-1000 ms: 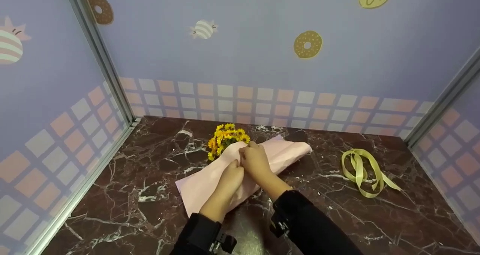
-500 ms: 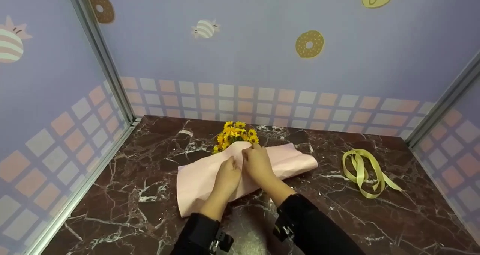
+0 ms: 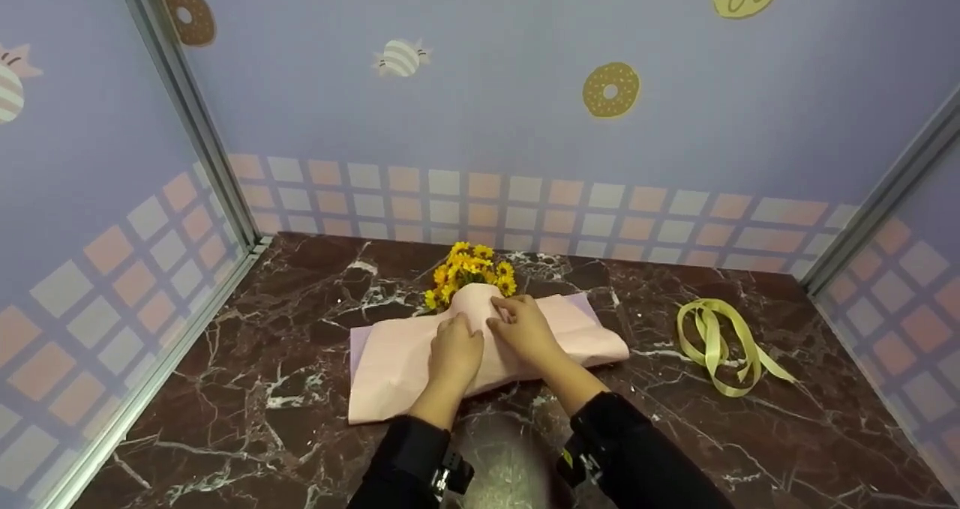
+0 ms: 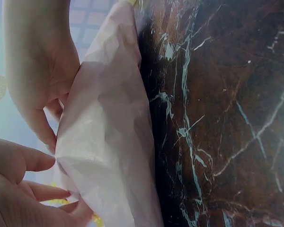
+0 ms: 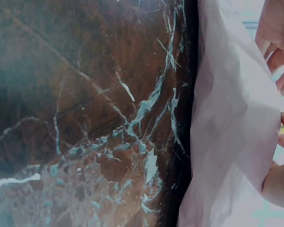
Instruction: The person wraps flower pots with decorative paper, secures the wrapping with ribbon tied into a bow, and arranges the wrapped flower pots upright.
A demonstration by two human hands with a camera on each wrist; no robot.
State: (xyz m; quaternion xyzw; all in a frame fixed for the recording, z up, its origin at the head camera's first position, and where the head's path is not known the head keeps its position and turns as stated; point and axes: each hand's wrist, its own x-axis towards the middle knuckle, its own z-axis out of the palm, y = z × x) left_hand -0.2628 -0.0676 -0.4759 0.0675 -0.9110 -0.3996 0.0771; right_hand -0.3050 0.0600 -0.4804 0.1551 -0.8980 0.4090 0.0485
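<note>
A pale pink wrapping paper sheet with a lilac layer under it lies folded over a bunch of yellow flowers. Only the blooms stick out beyond the far edge; the stems are hidden. My left hand rests on the left of the raised middle fold, thumb and fingers apart in the left wrist view, fingertips at the paper. My right hand touches the same fold from the right, its thumb and forefinger spread with a gap between them.
A loosely coiled yellow ribbon lies on the dark marbled table to the right. Patterned wall panels enclose the back and both sides, with metal posts at the corners.
Flowers and paper have shifted slightly and straightened, the paper's right end coming lower. My hands have moved from pinching close together at the fold to apart, with looser fingers.
</note>
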